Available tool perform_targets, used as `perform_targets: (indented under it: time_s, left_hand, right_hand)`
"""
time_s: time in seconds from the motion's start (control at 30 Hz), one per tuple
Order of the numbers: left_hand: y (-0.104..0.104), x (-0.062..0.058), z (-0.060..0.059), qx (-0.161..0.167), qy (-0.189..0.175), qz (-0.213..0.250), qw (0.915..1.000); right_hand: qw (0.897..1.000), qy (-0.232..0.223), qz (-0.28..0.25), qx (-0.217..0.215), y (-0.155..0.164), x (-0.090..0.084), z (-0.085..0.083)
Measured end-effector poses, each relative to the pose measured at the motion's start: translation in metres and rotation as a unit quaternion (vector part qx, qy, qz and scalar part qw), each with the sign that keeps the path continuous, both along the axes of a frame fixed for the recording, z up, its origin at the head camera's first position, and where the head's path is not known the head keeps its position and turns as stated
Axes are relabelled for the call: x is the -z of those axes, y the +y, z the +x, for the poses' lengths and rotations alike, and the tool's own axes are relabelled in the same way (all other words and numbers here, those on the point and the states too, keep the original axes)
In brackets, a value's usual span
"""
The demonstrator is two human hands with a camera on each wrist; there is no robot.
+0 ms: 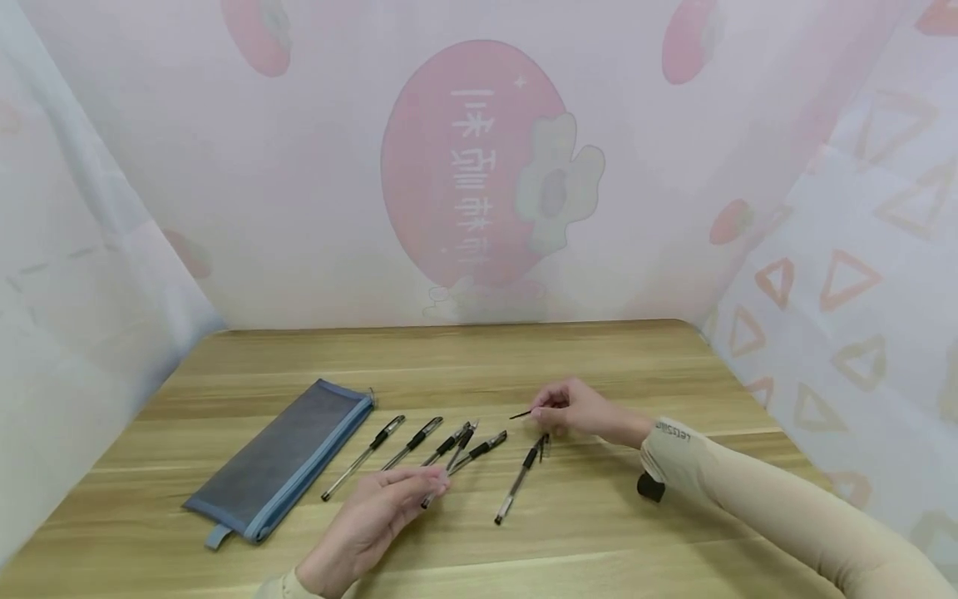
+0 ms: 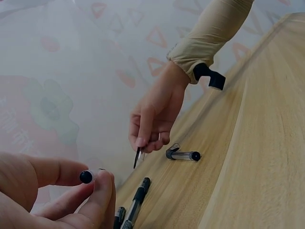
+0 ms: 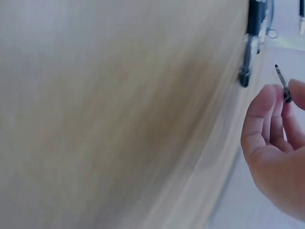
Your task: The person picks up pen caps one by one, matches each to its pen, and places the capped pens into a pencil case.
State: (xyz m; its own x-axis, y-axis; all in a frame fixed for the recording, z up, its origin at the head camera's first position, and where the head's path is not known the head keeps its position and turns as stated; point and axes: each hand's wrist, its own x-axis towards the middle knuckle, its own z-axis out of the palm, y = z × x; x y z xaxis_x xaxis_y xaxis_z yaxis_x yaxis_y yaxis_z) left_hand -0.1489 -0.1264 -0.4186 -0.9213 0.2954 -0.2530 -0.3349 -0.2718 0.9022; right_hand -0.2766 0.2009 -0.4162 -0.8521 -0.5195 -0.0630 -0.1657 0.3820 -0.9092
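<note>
My left hand (image 1: pixel 382 512) pinches a clear-barrelled gel pen (image 1: pixel 452 457) near its black end, between thumb and fingers. The pen slants up and away, its black grip and pale tip uppermost with no cap on it. In the left wrist view the pen's round black end (image 2: pixel 86 177) faces the camera. To the right, my right hand (image 1: pixel 575 409) pinches a small slim piece with a dark clip (image 1: pixel 520 414), which looks like a pen cap, above the table. A capped gel pen (image 1: pixel 521 481) lies just below that hand.
Several more capped gel pens (image 1: pixel 364 457) lie side by side on the wooden table (image 1: pixel 599 541), partly behind my left hand. A grey-blue zip pencil pouch (image 1: pixel 280 453) lies at the left. Printed cloth walls (image 1: pixel 314 208) stand around the back and sides.
</note>
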Motion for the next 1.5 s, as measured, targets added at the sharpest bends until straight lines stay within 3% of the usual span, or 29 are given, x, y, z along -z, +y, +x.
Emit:
perform_targets:
  time_s: [0.27,0.47,0.7,0.93,1.07,1.23,1.5]
  left_hand:
    - [-0.002,-0.002,0.002,0.000,0.005,-0.007,1.0000]
    - [-0.001,0.000,0.003,-0.027,0.019,-0.018,0.9993]
    - [-0.003,-0.001,0.006,-0.032,0.035,-0.068,0.9965]
    - [-0.002,-0.003,0.011,0.002,0.078,-0.083,0.9935]
    - [0.000,-0.007,0.013,0.020,0.098,-0.093,0.9906]
    - [-0.001,-0.008,0.017,0.042,0.105,-0.087,0.9898]
    - [-0.002,-0.011,0.021,0.059,0.126,-0.066,0.9881]
  right_hand:
    - [0.995,-0.020,-0.037,0.094,0.003,-0.013,0.037]
    - [0.986,-0.006,-0.050,0.157,-0.001,-0.021,0.072]
    - [0.962,-0.061,-0.125,0.237,-0.012,-0.017,0.099]
    - [0.933,-0.093,-0.172,0.303,-0.018,-0.022,0.102]
    - [0.926,-0.098,-0.194,0.310,-0.021,-0.024,0.103]
    - [0.924,-0.107,-0.210,0.300,-0.028,-0.024,0.108]
    - [0.929,-0.109,-0.238,0.263,-0.042,-0.023,0.110]
